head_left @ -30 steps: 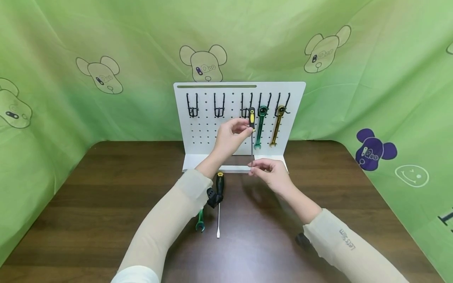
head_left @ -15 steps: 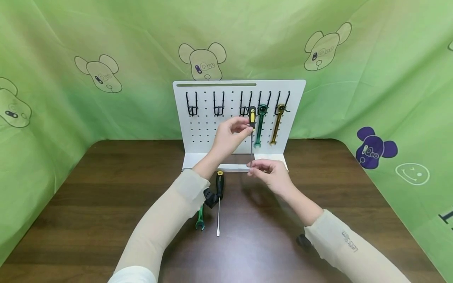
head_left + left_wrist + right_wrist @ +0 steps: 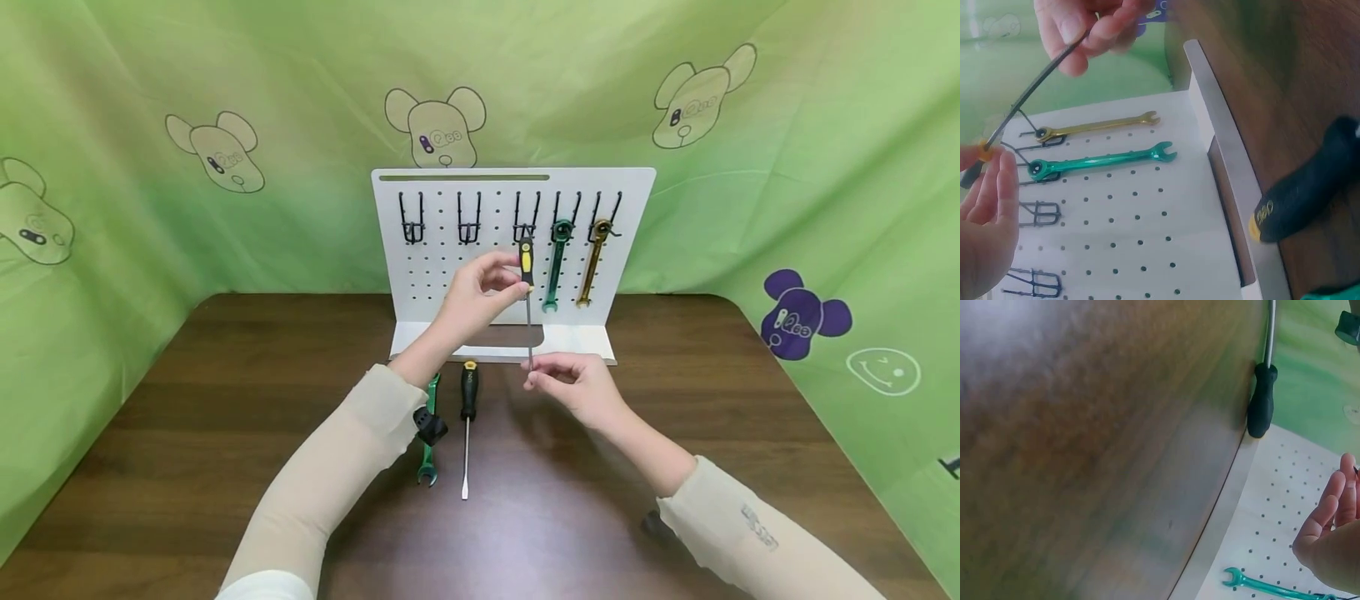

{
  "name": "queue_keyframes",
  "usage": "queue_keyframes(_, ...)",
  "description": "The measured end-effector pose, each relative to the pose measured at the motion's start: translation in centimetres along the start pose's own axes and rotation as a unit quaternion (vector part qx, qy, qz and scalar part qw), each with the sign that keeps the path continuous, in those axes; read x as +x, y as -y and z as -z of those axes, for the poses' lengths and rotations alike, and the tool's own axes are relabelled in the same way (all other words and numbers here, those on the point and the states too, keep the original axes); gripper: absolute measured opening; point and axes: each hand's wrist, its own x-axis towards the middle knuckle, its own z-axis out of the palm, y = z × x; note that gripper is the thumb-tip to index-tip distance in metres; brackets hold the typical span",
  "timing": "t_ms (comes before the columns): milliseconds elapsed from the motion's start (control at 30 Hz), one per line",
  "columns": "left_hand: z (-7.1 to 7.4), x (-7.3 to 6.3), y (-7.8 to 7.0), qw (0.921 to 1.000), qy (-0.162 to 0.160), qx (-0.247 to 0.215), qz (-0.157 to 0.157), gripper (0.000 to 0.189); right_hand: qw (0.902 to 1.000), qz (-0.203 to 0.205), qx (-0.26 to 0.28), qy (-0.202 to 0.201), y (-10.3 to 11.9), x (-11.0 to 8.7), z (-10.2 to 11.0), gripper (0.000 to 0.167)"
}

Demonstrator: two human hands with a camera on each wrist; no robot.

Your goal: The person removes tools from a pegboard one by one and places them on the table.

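Note:
My left hand [image 3: 480, 292] pinches a screwdriver [image 3: 527, 260] with a black and yellow handle, gripping it where handle meets shaft. The screwdriver stands roughly upright, handle up, in front of the white pegboard [image 3: 442, 279]. Lower down, my right hand [image 3: 581, 387] pinches the shaft near its tip, and the tip itself is hidden by the fingers. From the left wrist view, the dark shaft [image 3: 1038, 81] runs between both hands. The handle's top lies just below a black hook [image 3: 527, 223] in the head view; whether they touch I cannot tell.
A green wrench [image 3: 557, 267] and a gold wrench [image 3: 592, 265] hang on the board's right hooks. On the brown table [image 3: 247, 417] lie a larger black-handled screwdriver [image 3: 468, 392] and another green wrench [image 3: 427, 462], partly behind the left wrist camera [image 3: 430, 427].
Both hands and the held screwdriver have shifted slightly left and down relative to the pegboard. My left forearm has moved left, uncovering more of the wrench on the table. Both grips persist.

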Motion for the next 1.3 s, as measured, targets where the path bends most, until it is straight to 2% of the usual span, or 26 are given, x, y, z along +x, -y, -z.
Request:
queue_keyframes(167,0.8,-0.6,-0.4,0.9994,0.032,0.013,-0.003,0.041,0.9998,0.003,-0.016,0.014,0.3,-0.8,-0.4,0.015)
queue_keyframes(467,1.6,-1.9,-1.2,0.9978,0.060,0.030,-0.002,0.043,0.9988,0.011,-0.019,0.045,0.4,-2.2,-1.0,0.016)
queue_keyframes(767,2.0,-2.4,-1.2,0.9960,0.084,0.030,0.000,0.046,0.9975,0.007,0.015,0.069,0.5,-3.1,-1.7,0.016)
queue_keyframes(967,1.9,-2.8,-0.7,0.9942,0.099,0.040,0.008,0.050,0.9959,0.001,0.022,0.088,0.1,-3.6,-2.2,0.015)
queue_keyframes(1167,1.5,-3.4,0.3,0.9931,0.112,0.025,0.023,0.053,0.9943,-0.008,0.006,0.106,-0.3,-4.2,-2.3,0.014)
queue_keyframes(1300,1.3,-3.6,0.8,0.9931,0.114,0.021,0.018,0.055,0.9928,-0.009,0.001,0.119,-0.4,-4.4,-2.2,0.014)
